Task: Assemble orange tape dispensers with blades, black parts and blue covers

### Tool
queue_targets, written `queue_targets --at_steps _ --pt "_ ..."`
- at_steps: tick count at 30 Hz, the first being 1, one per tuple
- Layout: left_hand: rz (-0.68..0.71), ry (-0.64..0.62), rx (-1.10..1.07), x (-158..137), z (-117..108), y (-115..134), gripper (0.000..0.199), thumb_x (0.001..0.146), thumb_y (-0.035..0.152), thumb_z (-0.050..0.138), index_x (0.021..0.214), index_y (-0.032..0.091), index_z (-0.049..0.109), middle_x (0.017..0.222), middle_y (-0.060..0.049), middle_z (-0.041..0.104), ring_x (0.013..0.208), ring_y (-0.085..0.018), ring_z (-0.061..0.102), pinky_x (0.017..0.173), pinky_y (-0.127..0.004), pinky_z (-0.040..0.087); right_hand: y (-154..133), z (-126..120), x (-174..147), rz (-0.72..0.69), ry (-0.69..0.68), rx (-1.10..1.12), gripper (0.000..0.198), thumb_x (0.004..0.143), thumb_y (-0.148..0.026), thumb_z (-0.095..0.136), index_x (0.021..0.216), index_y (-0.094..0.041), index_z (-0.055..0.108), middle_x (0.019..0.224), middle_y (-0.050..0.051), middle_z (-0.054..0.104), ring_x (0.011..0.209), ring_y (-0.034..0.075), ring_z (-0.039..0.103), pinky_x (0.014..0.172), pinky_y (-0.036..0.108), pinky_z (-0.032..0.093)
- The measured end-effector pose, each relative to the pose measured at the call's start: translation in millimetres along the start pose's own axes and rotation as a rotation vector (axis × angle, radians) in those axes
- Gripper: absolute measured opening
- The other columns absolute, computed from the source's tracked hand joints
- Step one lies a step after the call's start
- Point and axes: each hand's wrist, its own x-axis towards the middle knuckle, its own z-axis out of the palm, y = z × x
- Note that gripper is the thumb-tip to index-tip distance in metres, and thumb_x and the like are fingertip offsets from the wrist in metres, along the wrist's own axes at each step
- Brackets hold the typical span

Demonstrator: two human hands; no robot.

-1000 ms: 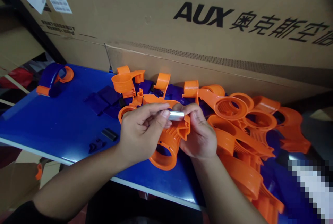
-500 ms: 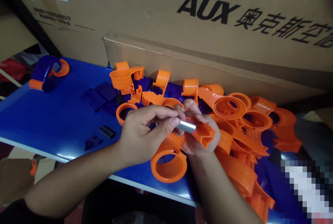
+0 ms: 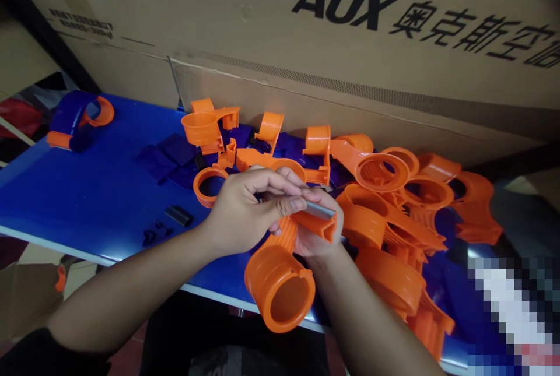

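Observation:
My left hand pinches a short grey metal strip between thumb and fingers. The strip lies along the slotted end of an orange plastic tape dispenser; I cannot tell if it sits inside the slot. Around that dispenser, from below and behind, my right hand is closed, with its fingers partly hidden by the left. The dispenser's round hub hangs down toward me, its ring opening facing me.
Many orange tape dispensers are heaped at the right and back of the blue table. Dark blue pieces lie among them. Small black parts rest left of my arm. One blue-and-orange dispenser stands far left. A large cardboard box walls the back.
The metal strip has come down from above the dispenser's end to lie against it. My right hand has turned the dispenser, so its round hub now tips lower and toward me.

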Motion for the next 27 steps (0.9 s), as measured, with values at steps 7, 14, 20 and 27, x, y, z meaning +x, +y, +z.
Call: queue_targets --at_steps 7,14,20,27 --pt "0.226 -0.033 0.330 6 -2 -5 0.005 0.093 0.027 0.087 0.090 0.025 0.083 0.080 0.000 0.081 0.069 -0.015 0.073 0.073 -0.034 0.062 7 -2 3 -0.005 0.041 -0.026 0.020 0.082 -0.041 0.060 0.096 -0.026 0.057 0.070 -0.002 0.065 0.047 0.020 0.065 0.044 0.031 0.051" --pt "0.544 -0.300 0.718 22 -26 3 0.010 0.101 0.018 0.073 0.101 0.023 0.081 0.099 -0.002 0.085 0.092 -0.018 0.077 0.089 -0.036 0.056 13 -7 1 0.110 0.029 0.021 0.024 0.082 -0.046 0.058 0.086 -0.023 0.061 0.064 0.006 0.068 0.070 0.033 0.078 0.058 0.048 0.067" --pt "0.550 -0.401 0.987 24 -36 12 0.017 0.107 0.026 0.063 0.100 0.022 0.079 0.108 -0.005 0.083 0.100 -0.024 0.074 0.094 -0.042 0.051 13 -10 1 0.164 -0.003 0.021 0.032 0.084 -0.052 0.060 0.075 -0.022 0.063 0.057 0.008 0.066 0.074 0.034 0.079 0.055 0.042 0.065" --pt "0.452 -0.385 0.993 23 -35 14 0.014 0.103 0.024 0.067 0.092 0.022 0.076 0.097 -0.001 0.081 0.096 -0.022 0.073 0.093 -0.040 0.049 10 -7 2 0.164 0.040 0.004 0.034 0.092 -0.052 0.061 0.078 -0.021 0.064 0.063 0.007 0.069 0.067 0.029 0.076 0.055 0.039 0.064"
